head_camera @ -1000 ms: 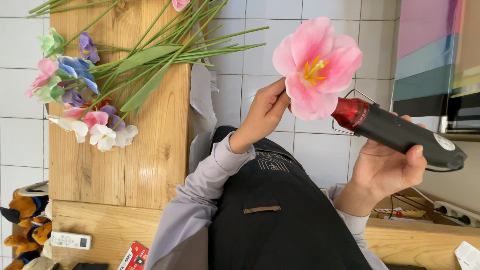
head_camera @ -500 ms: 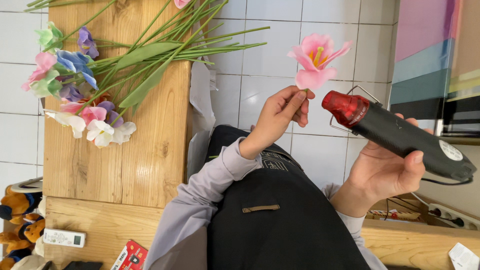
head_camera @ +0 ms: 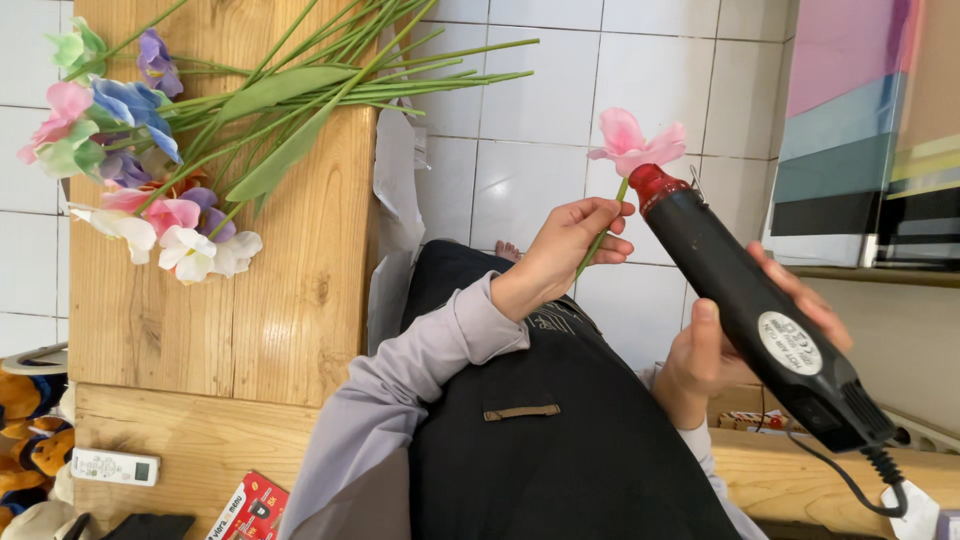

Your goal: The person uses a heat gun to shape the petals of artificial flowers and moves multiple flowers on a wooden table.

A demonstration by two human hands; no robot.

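Note:
My left hand (head_camera: 572, 243) pinches the thin green stem of a pink artificial flower (head_camera: 636, 146), holding it upright over my lap. My right hand (head_camera: 715, 355) grips a black heat gun (head_camera: 752, 315) with a red nozzle. The nozzle tip sits right under the pink petals, against the top of the stem. A black cord runs from the gun's rear end at the lower right.
A wooden table (head_camera: 300, 300) on the left carries a bunch of artificial flowers (head_camera: 130, 160) with long green stems (head_camera: 350, 80). A white remote (head_camera: 115, 466) and a red packet (head_camera: 250, 505) lie on a lower board. White tiled floor (head_camera: 520, 130) lies beyond my knees.
The pink flower has turned from facing me to side-on and looks smaller. The heat gun has swung up, bringing its red nozzle from beside the bloom to just beneath it.

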